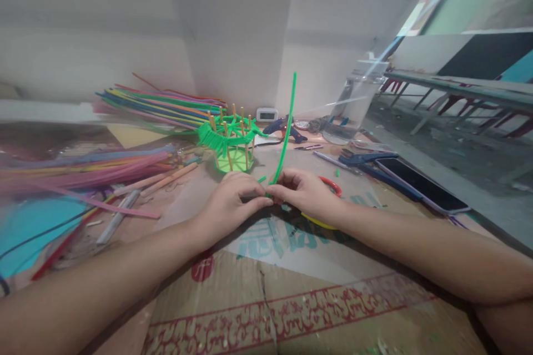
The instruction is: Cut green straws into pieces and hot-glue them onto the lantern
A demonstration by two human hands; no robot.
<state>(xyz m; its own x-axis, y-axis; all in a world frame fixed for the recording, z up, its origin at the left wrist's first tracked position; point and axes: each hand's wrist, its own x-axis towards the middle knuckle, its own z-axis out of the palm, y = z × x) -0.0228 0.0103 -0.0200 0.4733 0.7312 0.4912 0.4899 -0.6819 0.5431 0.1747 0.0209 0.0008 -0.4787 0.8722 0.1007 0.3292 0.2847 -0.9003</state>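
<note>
A green pipe cleaner (pixel 287 136) rises upright from between my fingertips, its lower end hidden in the pinch. My right hand (pixel 306 191) is closed on it near the bottom. My left hand (pixel 235 199) meets it there, thumb and fingers pinched together at that same lower end. Just beyond my hands stands a small basket-like frame (pixel 229 141) of wooden sticks on a green round base, with green pipe cleaner woven round its upper part. Partly under my right hand lie scissors (pixel 333 186) with red and yellow handles.
Bundles of coloured pipe cleaners (pixel 162 108) lie at the left and back. A glue gun (pixel 287 130), a small digital clock (pixel 266 115) and a clear plastic container (pixel 356 100) stand behind. A phone (pixel 422 183) rests near the table's right edge, beside a pen (pixel 331 160).
</note>
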